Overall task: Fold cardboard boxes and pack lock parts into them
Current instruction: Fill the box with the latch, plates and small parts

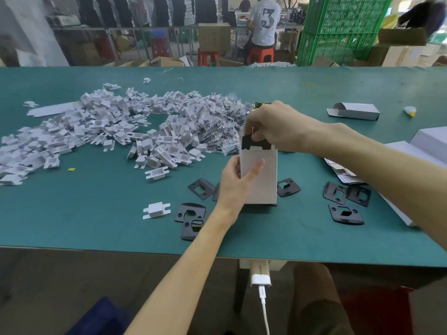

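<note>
Head view shows a white box (pixel 262 175) standing upright near the middle of the worktop's (pixel 96 226) front edge. The left hand (pixel 235 184) holds its side. The right hand (pixel 273 129) pinches a black plate (pixel 248 143) at the box's open top. More black plates (pixel 335 193) lie around it.

box (pixel 262 175): white, upright, top open | black plate (pixel 251 142): half inside box mouth | spare plates (pixel 343 201): flat on table
</note>
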`<control>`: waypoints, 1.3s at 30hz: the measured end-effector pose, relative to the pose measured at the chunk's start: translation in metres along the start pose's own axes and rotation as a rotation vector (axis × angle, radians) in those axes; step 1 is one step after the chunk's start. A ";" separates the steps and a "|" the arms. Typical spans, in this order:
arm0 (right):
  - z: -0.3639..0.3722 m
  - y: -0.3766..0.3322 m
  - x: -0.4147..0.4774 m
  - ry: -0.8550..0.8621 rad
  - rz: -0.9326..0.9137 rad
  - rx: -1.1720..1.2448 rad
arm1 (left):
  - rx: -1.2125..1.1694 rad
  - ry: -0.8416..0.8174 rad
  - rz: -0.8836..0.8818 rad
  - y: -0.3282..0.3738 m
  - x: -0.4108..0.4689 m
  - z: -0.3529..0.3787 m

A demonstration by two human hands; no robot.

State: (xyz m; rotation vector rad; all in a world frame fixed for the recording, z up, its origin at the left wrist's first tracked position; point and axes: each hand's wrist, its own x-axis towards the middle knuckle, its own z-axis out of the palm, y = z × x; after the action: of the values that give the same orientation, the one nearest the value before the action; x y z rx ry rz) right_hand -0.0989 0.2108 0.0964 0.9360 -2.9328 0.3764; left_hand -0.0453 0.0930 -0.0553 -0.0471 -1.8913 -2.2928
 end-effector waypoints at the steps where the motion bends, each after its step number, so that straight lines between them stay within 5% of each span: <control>1: -0.001 0.000 0.000 0.002 0.001 0.018 | 0.005 -0.001 0.002 0.000 0.000 0.000; 20: 0.027 -0.011 -0.013 -0.081 0.058 -0.148 | 0.066 -0.037 0.053 0.000 0.000 0.000; 31: 0.009 -0.019 0.000 -0.338 0.105 -0.206 | 0.070 -0.057 0.068 0.008 -0.005 0.003; 35: -0.018 -0.022 0.003 -0.157 0.029 -0.157 | 0.081 -0.019 -0.005 0.007 -0.004 0.004; 39: -0.031 -0.009 0.030 0.246 0.074 0.092 | 0.028 0.022 -0.067 0.007 -0.004 0.003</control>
State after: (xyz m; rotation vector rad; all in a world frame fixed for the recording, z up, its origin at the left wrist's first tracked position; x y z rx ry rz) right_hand -0.1192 0.1946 0.1314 0.7315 -2.7507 0.5888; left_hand -0.0405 0.0951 -0.0484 0.0463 -1.9421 -2.2990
